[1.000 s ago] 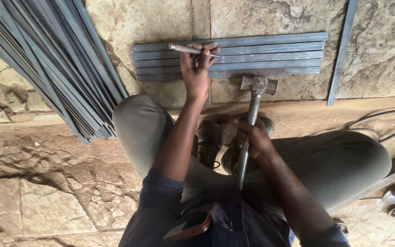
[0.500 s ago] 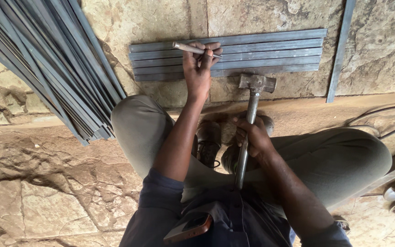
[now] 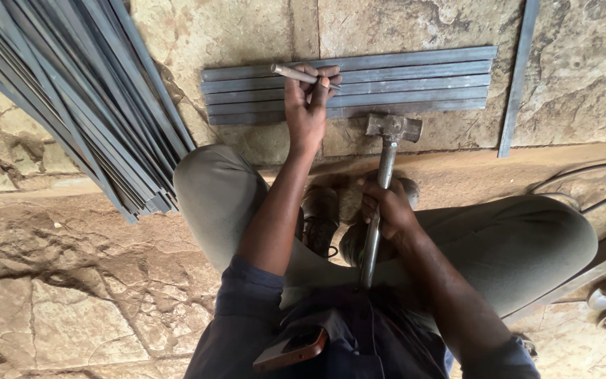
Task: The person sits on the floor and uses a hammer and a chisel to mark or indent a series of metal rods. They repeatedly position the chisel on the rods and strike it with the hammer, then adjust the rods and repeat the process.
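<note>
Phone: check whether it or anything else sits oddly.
The phone pokes tilted out of the shirt pocket, half exposed. One strip lies crosswise to the flat row of strips. Nothing else stands out.

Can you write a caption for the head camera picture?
Left hand holds a punch on flat steel strips; right hand grips a hammer.

A person squats on both feet, knees spread wide, seen from above. The left arm stretches straight forward between the knees, its left hand (image 3: 308, 102) turned palm down with fingers and thumb pinched closed. The right arm bends at the elbow and stays close to the body, forearm angling inward; the right hand (image 3: 386, 209) is curled in a tight fist, knuckles up, held low between the legs, well behind the left.
</note>
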